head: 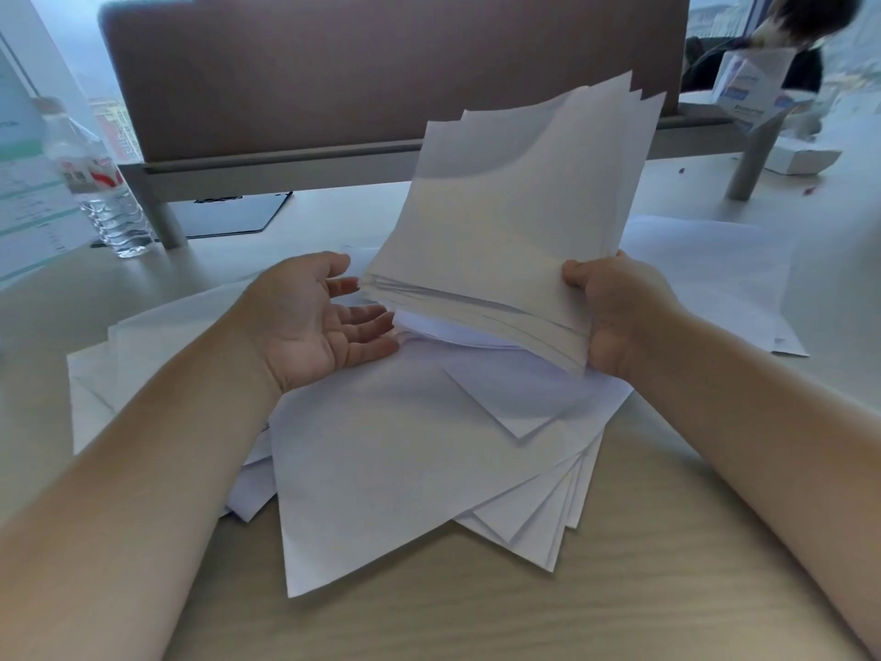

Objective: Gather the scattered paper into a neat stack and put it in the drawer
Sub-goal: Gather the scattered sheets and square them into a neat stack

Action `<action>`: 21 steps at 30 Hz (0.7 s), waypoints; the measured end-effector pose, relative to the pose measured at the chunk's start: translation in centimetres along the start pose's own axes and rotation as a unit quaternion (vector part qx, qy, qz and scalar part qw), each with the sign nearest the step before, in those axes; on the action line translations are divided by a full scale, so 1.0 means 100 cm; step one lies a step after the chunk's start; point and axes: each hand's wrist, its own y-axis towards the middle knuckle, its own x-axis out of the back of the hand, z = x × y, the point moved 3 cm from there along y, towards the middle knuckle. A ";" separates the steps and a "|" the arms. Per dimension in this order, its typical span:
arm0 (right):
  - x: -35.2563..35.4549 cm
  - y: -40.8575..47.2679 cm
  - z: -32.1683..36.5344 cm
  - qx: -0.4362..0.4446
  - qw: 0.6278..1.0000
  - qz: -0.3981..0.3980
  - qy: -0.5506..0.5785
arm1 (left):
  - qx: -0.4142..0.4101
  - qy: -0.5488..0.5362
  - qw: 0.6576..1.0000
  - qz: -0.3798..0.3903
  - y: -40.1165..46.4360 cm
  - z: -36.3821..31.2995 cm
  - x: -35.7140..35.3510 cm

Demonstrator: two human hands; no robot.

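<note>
My right hand (pixel 615 312) grips the lower right corner of a bundle of white paper sheets (pixel 515 207), which stands tilted upward with its top edges fanned unevenly. My left hand (pixel 314 322) is open, palm up, its fingertips close to the bundle's lower left edge. Below both hands, more loose white sheets (pixel 405 460) lie spread in overlapping layers on the wooden desk (pixel 619 589). Another sheet (pixel 715 274) lies flat to the right behind my right hand. No drawer is in view.
A brown divider panel (pixel 381 73) on grey legs crosses the back of the desk. At the left stand a clear water bottle (pixel 102 183) and a printed sign (pixel 28 183); a black clipboard (pixel 229 212) lies under the divider. White boxes (pixel 758 88) sit at the back right.
</note>
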 end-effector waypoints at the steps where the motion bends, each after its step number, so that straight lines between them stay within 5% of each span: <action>1: 0.000 0.000 0.000 0.002 1.000 0.001 0.000 | -0.001 0.016 1.000 0.002 0.000 0.002 -0.002; 10: -0.001 -0.002 -0.001 0.010 1.000 -0.002 0.012 | -0.122 0.262 0.956 -0.056 0.004 0.017 -0.016; 21: 0.009 0.006 0.003 0.004 0.995 -0.067 0.070 | -0.146 0.295 0.943 -0.048 -0.002 0.013 -0.017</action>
